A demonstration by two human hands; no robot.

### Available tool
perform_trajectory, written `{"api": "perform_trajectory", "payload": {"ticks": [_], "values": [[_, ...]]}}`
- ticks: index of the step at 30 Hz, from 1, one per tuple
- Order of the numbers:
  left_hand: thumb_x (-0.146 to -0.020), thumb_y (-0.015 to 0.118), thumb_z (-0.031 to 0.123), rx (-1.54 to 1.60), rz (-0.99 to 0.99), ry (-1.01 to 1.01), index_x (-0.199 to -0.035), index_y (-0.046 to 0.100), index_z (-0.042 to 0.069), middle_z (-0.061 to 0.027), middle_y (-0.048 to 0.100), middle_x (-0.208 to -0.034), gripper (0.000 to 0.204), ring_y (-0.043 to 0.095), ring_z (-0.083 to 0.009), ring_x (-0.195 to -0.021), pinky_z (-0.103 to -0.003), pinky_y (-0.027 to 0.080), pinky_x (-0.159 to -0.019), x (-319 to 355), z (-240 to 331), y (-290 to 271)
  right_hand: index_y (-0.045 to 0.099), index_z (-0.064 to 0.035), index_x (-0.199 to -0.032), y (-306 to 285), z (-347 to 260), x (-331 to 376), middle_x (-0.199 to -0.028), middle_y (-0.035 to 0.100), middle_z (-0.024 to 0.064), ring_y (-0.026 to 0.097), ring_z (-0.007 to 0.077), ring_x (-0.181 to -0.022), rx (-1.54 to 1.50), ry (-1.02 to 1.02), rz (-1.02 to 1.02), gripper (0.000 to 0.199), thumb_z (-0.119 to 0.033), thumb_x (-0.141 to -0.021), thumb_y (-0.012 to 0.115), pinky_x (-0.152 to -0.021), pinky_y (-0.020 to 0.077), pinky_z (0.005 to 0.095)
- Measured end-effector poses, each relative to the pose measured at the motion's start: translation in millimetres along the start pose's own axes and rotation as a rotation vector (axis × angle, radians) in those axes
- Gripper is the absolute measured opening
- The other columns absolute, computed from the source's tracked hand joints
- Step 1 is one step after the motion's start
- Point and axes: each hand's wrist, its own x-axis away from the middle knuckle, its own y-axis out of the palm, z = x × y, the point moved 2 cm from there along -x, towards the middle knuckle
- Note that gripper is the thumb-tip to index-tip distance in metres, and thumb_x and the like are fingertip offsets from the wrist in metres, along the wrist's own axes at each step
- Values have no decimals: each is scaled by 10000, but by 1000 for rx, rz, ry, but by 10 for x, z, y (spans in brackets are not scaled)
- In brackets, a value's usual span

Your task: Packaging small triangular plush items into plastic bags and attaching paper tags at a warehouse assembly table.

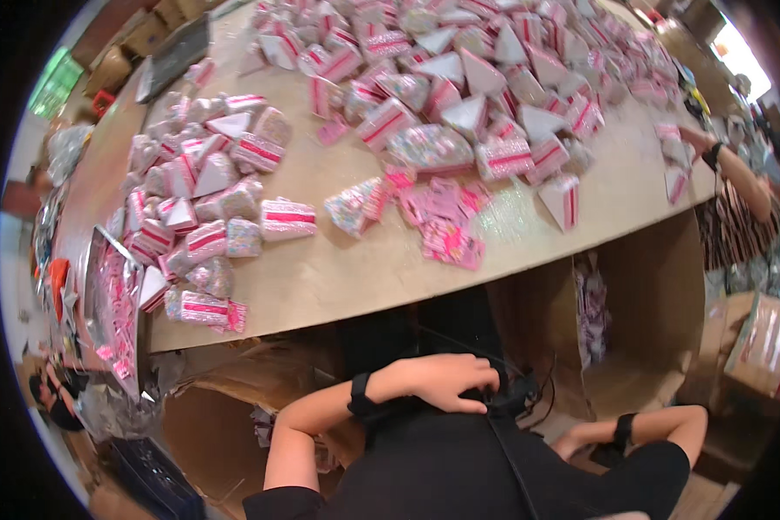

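My left hand (449,380) lies across the front of my black shirt, below the table edge. Its fingers bend loosely and the thumb stands apart from them, with no object visible between. Beside those fingertips is a black device with cords (520,392); whether they touch it I cannot tell. My right hand (570,440) rests low at my side, its fingers hidden against the shirt. On the table (321,295) ahead are loose pink cards (446,221), a wrapped cake-slice-shaped item (357,208) with speckled sides, and another pink-and-white wrapped slice (288,218).
A large heap of wrapped slices (481,74) covers the far table, with a smaller pile (204,173) at left. A tray of pink pieces (117,303) stands at the left edge. Open cardboard boxes (646,303) sit below. Another person's arm (741,178) reaches in at right.
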Motion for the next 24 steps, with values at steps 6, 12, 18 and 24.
{"api": "perform_trajectory", "payload": {"ticks": [6, 12, 18, 24], "values": [[-886, 608, 148, -85, 353, -78, -986, 571, 43, -126, 544, -916, 150, 556, -312, -879, -378, 469, -762, 435, 126, -37, 580, 35, -1199, 665, -149, -276, -1180, 632, 184, 620, 324, -1021, -145, -122, -130, 708, -591, -872, 529, -862, 485, 444], [-841, 619, 204, -210, 28, -684, -920, 568, 2, -183, 566, -899, 223, 587, -369, -849, -432, 488, -751, 1702, 259, 146, 574, 30, -1211, 816, -82, -416, -1184, 630, 184, 616, 321, -1026, -154, -208, -253, 686, -569, -881, 529, -867, 480, 438], [-842, 613, 462, 11, -198, -925, -1094, 507, -73, -278, 600, -984, 601, 622, -417, -873, -464, 516, -737, 2012, 46, 858, 567, 26, -1222, 473, -27, -593, -1187, 628, 183, 612, 318, -1031, -103, -254, -275, 664, -548, -890, 529, -873, 475, 432], [-736, 703, 370, -153, 13, -927, -1068, 434, -138, -294, 578, -955, 663, 627, -406, -863, -455, 526, -732, 1775, 6, 1222, 561, 22, -1234, 374, 42, -475, -1191, 626, 182, 608, 316, -1036, -144, -242, -259, 643, -526, -899, 530, -879, 470, 425]]}}
